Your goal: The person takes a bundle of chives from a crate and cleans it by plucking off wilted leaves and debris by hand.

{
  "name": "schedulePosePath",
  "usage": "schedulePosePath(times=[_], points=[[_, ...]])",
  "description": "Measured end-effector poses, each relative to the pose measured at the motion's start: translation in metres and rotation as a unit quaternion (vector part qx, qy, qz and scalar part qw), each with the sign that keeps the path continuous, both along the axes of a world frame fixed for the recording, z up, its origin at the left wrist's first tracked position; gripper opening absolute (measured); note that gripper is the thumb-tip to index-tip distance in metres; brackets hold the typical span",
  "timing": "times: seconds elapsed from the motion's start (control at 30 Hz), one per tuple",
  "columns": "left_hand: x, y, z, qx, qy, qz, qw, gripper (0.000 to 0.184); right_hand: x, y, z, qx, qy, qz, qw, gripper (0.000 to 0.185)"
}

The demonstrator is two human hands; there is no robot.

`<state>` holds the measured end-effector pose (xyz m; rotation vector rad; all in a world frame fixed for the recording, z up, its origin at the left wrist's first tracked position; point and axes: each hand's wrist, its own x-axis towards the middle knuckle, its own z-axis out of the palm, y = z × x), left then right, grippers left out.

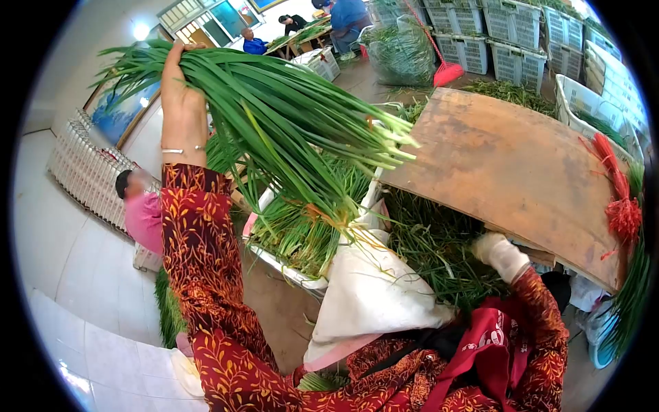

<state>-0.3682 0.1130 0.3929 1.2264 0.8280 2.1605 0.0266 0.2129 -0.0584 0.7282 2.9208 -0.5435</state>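
At the upper left, my left hand (pixel 182 103) is closed round a large bunch of long green leafy stalks (pixel 274 93), held up with its pale root ends pointing right. More stalks with yellowed ends (pixel 326 213) hang below that bunch, above a white crate (pixel 302 278) filled with greens. My right hand (pixel 502 255), in a white glove, is by the lower edge of the wooden board (pixel 515 172); it is blurred and its fingers cannot be made out. A white cloth (pixel 371 288) lies over my lap, beside a heap of loose green leaves (pixel 439 247).
Red ties (pixel 621 206) lie on the board's right end. Stacked white crates (pixel 518 27) and a red broom (pixel 447 72) stand behind. A person in pink (pixel 144 213) sits at the left; other people (pixel 254 42) are at the far table. A blue basin (pixel 603 336) is lower right.
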Motion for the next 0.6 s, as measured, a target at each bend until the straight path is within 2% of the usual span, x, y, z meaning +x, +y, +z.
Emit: schedulePosePath(times=[0.07,0.1,0.13,0.2,0.27,0.33,0.37,0.47,0.5,0.53,0.6], points=[[-0.019,0.018,0.007,-0.009,-0.007,-0.015,1.0,0.016,-0.01,-0.028,0.042,-0.063,-0.213,-0.137,0.965,0.036],[-0.016,0.023,0.004,0.002,-0.013,-0.016,1.0,0.015,-0.017,-0.042,0.074,-0.122,-0.008,-0.137,0.983,0.043],[-0.008,0.026,0.002,-0.001,-0.006,0.014,1.0,0.015,-0.029,-0.054,0.106,-0.179,0.196,-0.132,0.955,0.05],[0.007,0.03,0.003,-0.006,0.011,0.071,0.997,0.014,-0.071,-0.067,0.149,-0.199,0.292,-0.139,0.925,0.063],[0.019,0.033,0.004,0.008,0.013,0.08,0.997,0.015,-0.104,-0.083,0.187,-0.214,0.356,-0.13,0.901,0.069],[0.036,0.033,0.002,0.033,0.009,0.099,0.995,0.015,-0.132,-0.087,0.209,-0.1,0.338,-0.125,0.928,0.072],[0.042,0.031,0.004,0.027,0.013,0.095,0.995,0.016,-0.136,-0.089,0.217,-0.079,0.35,-0.134,0.924,0.063],[0.071,0.018,0.003,0.021,0.033,0.037,0.999,0.013,-0.151,-0.063,0.191,-0.334,0.444,-0.162,0.815,0.05],[0.082,0.013,0.003,0.02,0.064,0.061,0.996,0.014,-0.146,-0.058,0.181,-0.399,0.482,-0.135,0.768,0.043],[0.068,0.02,0.007,0.02,0.094,0.053,0.994,0.02,-0.137,-0.046,0.172,-0.42,0.44,-0.114,0.786,0.047],[0.075,0.017,0.004,0.038,0.119,0.066,0.99,0.021,-0.129,-0.03,0.143,-0.428,0.483,-0.092,0.758,0.048]])
